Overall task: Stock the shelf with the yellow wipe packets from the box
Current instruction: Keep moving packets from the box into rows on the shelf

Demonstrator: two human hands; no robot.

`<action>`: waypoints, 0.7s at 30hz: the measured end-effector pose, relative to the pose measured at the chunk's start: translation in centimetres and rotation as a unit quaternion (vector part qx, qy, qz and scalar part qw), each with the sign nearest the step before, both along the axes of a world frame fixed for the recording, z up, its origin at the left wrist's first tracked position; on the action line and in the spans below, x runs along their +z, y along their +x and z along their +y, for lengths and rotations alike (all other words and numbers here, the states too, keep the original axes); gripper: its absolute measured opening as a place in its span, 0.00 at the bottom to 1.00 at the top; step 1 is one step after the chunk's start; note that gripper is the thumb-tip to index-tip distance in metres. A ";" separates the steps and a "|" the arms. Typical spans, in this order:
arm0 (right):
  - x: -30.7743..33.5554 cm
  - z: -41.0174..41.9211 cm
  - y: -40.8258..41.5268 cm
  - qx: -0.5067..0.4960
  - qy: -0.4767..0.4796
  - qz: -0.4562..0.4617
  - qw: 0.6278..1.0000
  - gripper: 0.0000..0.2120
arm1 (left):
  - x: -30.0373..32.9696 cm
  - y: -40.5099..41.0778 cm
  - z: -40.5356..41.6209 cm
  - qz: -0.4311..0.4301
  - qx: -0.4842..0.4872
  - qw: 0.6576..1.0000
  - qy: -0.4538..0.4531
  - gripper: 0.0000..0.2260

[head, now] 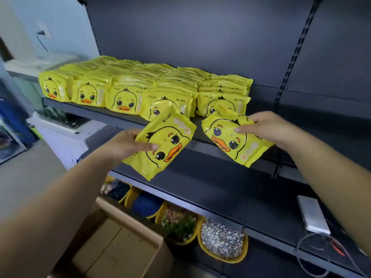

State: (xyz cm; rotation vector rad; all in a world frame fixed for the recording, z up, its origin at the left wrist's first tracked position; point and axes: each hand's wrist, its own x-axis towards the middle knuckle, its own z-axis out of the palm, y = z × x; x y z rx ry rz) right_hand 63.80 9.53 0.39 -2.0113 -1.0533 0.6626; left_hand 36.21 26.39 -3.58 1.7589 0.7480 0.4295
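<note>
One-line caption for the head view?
Left hand and right hand each bring a yellow wipe packet toward the stocked shelf.

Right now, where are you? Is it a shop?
Probably a shop. Yellow duck wipe packets stand in rows on a dark metal shelf, a cardboard box waits below, and yellow tubs of pebbles sit underneath.

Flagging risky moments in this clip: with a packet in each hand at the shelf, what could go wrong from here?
1. The left hand grips its packet by one edge, off the shelf; it might slip toward the box.
2. The right hand adding its packet could topple the rightmost row, which looks loosely stacked.
</note>
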 end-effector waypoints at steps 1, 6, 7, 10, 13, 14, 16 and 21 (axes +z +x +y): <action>0.3 0.8 0.8 0.000 -0.006 -0.017 1.000 0.09 | 0.2 0.7 0.5 0.010 -0.005 1.000 0.000 0.20; 1.7 6.1 3.6 0.028 -0.065 -0.149 0.986 0.18 | 2.0 4.3 3.8 0.069 -0.065 0.995 0.034 0.27; 2.0 7.2 3.9 0.030 -0.075 -0.165 0.983 0.18 | 2.3 5.1 4.6 0.077 -0.078 0.993 0.033 0.20; 2.1 10.1 5.1 0.042 -0.103 -0.217 0.970 0.18 | 2.8 7.3 6.4 0.108 -0.112 0.985 0.079 0.10; 1.9 12.3 5.9 0.058 -0.113 -0.268 0.955 0.23 | 3.3 9.4 7.7 0.140 -0.151 0.970 0.126 0.08; 1.8 12.8 6.0 0.057 -0.119 -0.281 0.951 0.25 | 3.7 10.0 7.9 0.143 -0.161 0.967 0.137 0.08; 1.7 13.5 6.2 0.063 -0.125 -0.310 0.940 0.22 | 4.1 11.6 8.3 0.146 -0.183 0.960 0.152 0.09; 1.7 13.2 7.6 0.057 -0.084 -0.260 0.960 0.20 | 3.9 14.2 7.4 0.148 -0.234 0.943 0.184 0.09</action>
